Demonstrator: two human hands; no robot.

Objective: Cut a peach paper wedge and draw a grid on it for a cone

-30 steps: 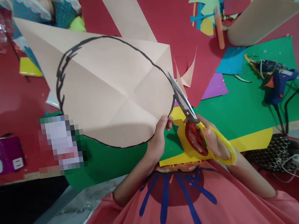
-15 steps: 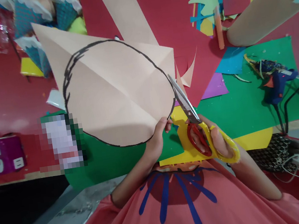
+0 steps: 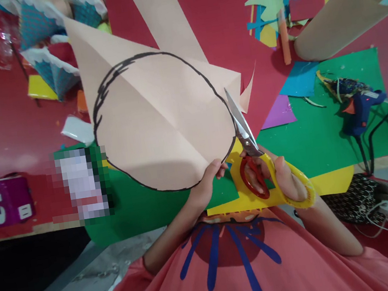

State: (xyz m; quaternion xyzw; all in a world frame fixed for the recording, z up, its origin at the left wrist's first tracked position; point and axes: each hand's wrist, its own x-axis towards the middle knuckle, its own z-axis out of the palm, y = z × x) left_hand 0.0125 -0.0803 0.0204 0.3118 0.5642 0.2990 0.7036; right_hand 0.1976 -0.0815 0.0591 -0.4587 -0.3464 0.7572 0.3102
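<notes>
My left hand [image 3: 208,180] pinches the lower right edge of a beige paper sheet [image 3: 162,126], thumb on top. A thick black marker outline, roughly round, runs across the sheet, and its lower edge is trimmed along that line. Corners of paper still stick out beyond the outline at upper left and right. In my right hand [image 3: 282,176] is a pair of scissors [image 3: 246,137] with one red and one yellow handle loop. Their blades are slightly parted, at the sheet's right edge beside the black line.
Beige offcuts [image 3: 249,91] and a beige strip [image 3: 169,18] lie on red paper. At right are a blue glue gun [image 3: 362,110] on green paper [image 3: 343,142] and a rolled beige tube [image 3: 334,12]. A purple power socket box [image 3: 7,200] stands left, near a blurred-out rectangle.
The beige sheet has shifted right and turned slightly clockwise. The scissors' blades have parted a little more, with the handle loops spread wider. My left hand keeps its pinch.
</notes>
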